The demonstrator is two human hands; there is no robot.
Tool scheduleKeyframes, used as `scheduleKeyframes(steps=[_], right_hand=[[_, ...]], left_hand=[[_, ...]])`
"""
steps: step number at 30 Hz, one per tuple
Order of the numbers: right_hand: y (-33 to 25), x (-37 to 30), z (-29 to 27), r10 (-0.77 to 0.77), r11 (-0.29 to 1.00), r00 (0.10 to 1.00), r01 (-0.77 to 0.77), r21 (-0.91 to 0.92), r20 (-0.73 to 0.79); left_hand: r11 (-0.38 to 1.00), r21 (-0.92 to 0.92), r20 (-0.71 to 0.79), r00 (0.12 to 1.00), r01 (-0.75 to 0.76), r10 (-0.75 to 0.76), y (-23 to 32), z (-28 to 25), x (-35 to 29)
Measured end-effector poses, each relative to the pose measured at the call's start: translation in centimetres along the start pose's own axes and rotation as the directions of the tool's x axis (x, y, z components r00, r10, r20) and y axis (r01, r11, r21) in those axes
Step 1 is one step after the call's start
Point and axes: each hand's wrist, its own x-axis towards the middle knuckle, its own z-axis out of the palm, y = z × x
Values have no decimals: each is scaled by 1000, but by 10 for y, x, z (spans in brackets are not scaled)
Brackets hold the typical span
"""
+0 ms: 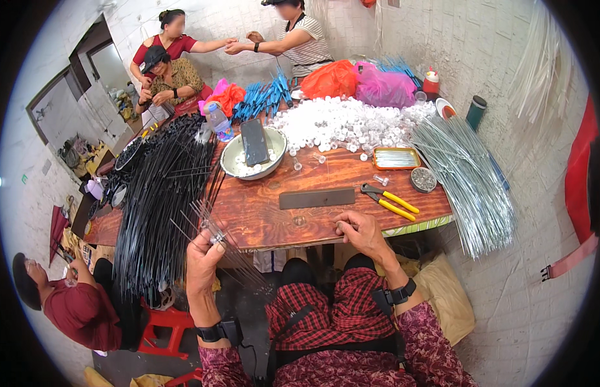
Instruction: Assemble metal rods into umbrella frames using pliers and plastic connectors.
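Note:
My left hand (202, 257) is closed around several thin metal rods (243, 259), which fan out past both sides of the fist. Small clear plastic pieces show at the fingertips, among the rods. Just over the table's front edge, my right hand (364, 235) has its thumb and fingers pressed together; whatever they pinch is too small to make out. Beyond it lies a flat dark bar (317, 198) on the wooden table (261, 222). Yellow-handled cutting pliers (390, 201) rest to the bar's right.
Long black rods (164, 206) cover the table's left side, and silvery rods (467, 184) its right. A bowl (251, 171) carries a phone (254, 142). White plastic caps (351, 126) are heaped behind, near a tray of pins (396, 158) and a tin (424, 180). Several people sit or stand around.

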Motion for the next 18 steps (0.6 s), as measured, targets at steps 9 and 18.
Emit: scheduleKeyframes(steps=[9,18], right_hand=[[1,-1,0,-19,1000,1000,19,-25,-7],[-2,-1,0,-8,1000,1000,8,-9,-10]], left_hand=[[1000,-9,-1,1000,-1,1,3,3,-1],[999,-35,-1,1000,10,-10,3,2,-3]])
